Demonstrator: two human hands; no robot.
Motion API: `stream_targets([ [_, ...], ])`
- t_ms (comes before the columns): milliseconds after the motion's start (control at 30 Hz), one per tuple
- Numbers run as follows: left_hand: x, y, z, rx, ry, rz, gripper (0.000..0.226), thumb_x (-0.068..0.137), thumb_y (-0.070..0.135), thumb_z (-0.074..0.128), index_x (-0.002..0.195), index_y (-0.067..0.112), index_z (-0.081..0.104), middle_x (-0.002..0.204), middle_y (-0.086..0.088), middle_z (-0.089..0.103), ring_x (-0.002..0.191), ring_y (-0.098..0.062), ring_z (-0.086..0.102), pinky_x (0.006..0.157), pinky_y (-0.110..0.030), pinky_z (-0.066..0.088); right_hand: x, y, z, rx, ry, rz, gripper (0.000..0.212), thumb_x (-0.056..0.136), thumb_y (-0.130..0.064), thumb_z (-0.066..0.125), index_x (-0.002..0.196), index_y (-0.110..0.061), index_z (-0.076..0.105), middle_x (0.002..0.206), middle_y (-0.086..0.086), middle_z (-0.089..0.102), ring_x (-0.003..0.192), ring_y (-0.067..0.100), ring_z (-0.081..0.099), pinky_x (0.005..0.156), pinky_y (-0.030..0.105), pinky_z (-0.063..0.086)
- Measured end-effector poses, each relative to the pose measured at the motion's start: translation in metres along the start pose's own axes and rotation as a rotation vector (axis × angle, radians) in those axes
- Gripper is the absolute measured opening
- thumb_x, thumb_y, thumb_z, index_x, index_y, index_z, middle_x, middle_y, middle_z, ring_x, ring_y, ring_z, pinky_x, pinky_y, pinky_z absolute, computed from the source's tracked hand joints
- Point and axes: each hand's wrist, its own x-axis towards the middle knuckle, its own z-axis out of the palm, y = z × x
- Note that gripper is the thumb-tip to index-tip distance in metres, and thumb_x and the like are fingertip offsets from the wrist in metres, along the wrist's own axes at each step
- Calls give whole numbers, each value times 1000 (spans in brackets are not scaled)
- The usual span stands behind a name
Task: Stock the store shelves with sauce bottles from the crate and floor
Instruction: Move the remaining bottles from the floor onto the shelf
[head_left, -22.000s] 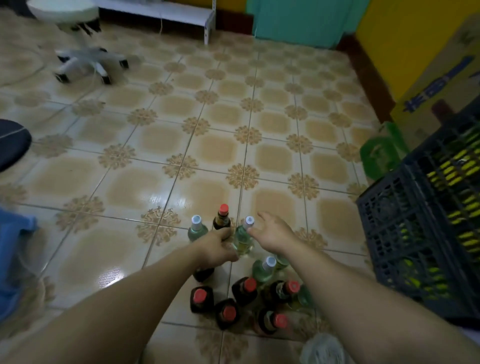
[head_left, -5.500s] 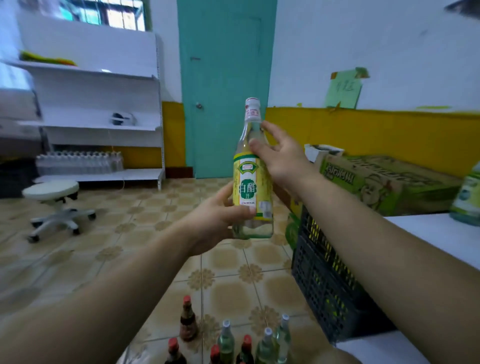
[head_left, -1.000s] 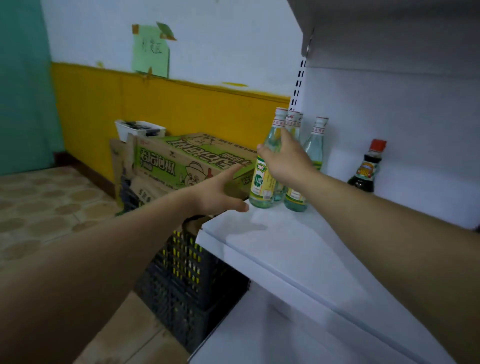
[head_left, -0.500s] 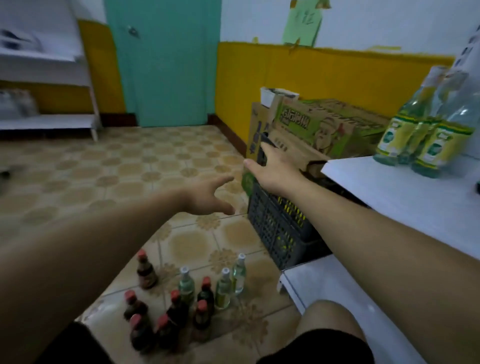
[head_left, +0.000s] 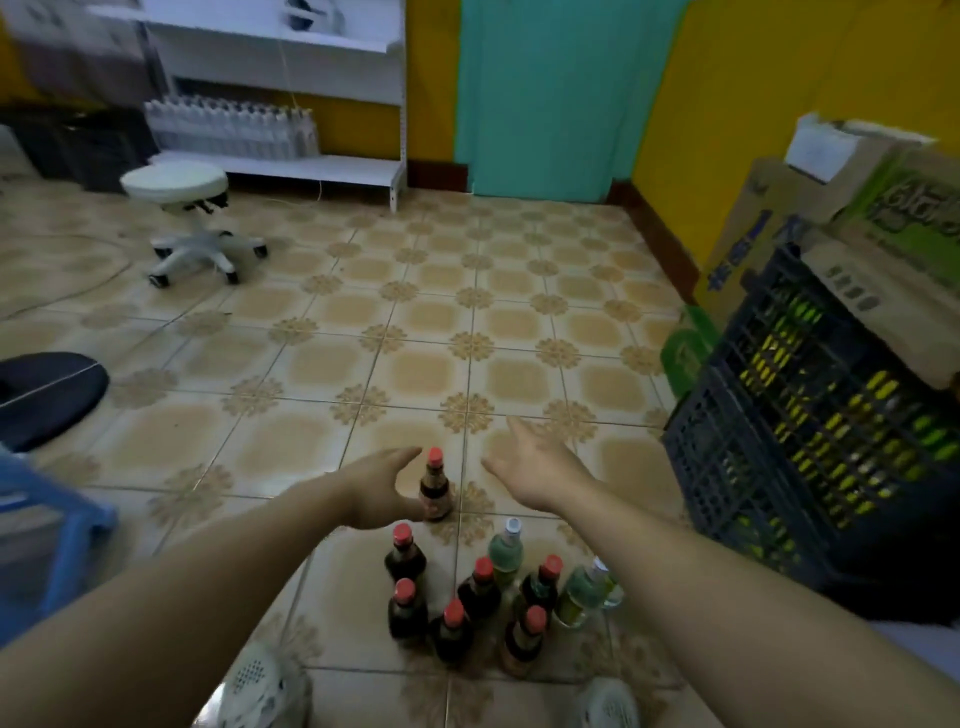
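Several sauce bottles stand on the tiled floor below me: dark ones with red caps (head_left: 453, 629) and clear green ones with white caps (head_left: 505, 551). One dark red-capped bottle (head_left: 434, 486) stands apart at the front of the group. My left hand (head_left: 376, 488) is cupped open right beside it on its left, fingers curved toward it, nothing gripped. My right hand (head_left: 535, 467) hovers open to the right of that bottle, palm down, holding nothing. The dark plastic crate (head_left: 810, 431) stands at the right with yellow-labelled bottles showing through its lattice.
Cardboard boxes (head_left: 857, 218) rest on and behind the crate. A white swivel stool (head_left: 182, 218) stands at the far left before white shelving (head_left: 280, 166) holding clear bottles. A dark cushion (head_left: 47, 395) and a blue object (head_left: 41, 551) lie at the left. My shoes (head_left: 260, 691) are at the bottom.
My view has swung from the shelf, where the green bottle was left, down to the floor. Both empty hands have dropped toward the front dark bottle.
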Motion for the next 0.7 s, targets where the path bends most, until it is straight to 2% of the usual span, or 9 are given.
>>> stream_targets([
  [267, 130, -80, 37, 5, -46, -168, 90, 85, 53, 59, 153, 24, 8, 160, -7, 8, 147, -28, 11, 118, -44, 17, 149, 7, 78, 24, -172, 21, 75, 97, -53, 43, 155, -17, 12, 162, 4, 15, 147, 26, 16, 117, 39, 22],
  [367, 183, -101, 58, -59, -90, -191, 89, 86, 50, 61, 153, 21, 9, 160, -6, 10, 146, -27, 14, 117, -42, 20, 200, 12, 111, 48, -211, 16, 76, 97, -51, 45, 155, -16, 12, 161, 6, 17, 146, 27, 19, 116, 38, 23],
  [567, 269, -137, 104, -216, -139, -239, 91, 84, 44, 65, 153, 18, 10, 160, -6, 13, 145, -23, 18, 117, -36, 22, 279, 20, 178, 103, -269, 35, 76, 93, -46, 55, 153, -19, 18, 154, 10, 31, 137, 32, 36, 107, 39, 35],
  [633, 285, -145, 118, -255, -150, -250, 91, 85, 40, 66, 153, 16, 11, 159, -6, 15, 145, -23, 21, 114, -33, 23, 295, 23, 197, 170, -256, 39, 68, 92, -41, 58, 150, -23, 26, 146, 11, 41, 129, 33, 44, 98, 36, 40],
  [700, 296, -151, 130, -292, -160, -261, 92, 84, 38, 68, 153, 16, 12, 159, -6, 16, 144, -23, 22, 113, -32, 24, 302, 27, 210, 230, -214, 58, 48, 94, -33, 57, 138, -25, 39, 124, 11, 55, 111, 33, 54, 81, 33, 42],
])
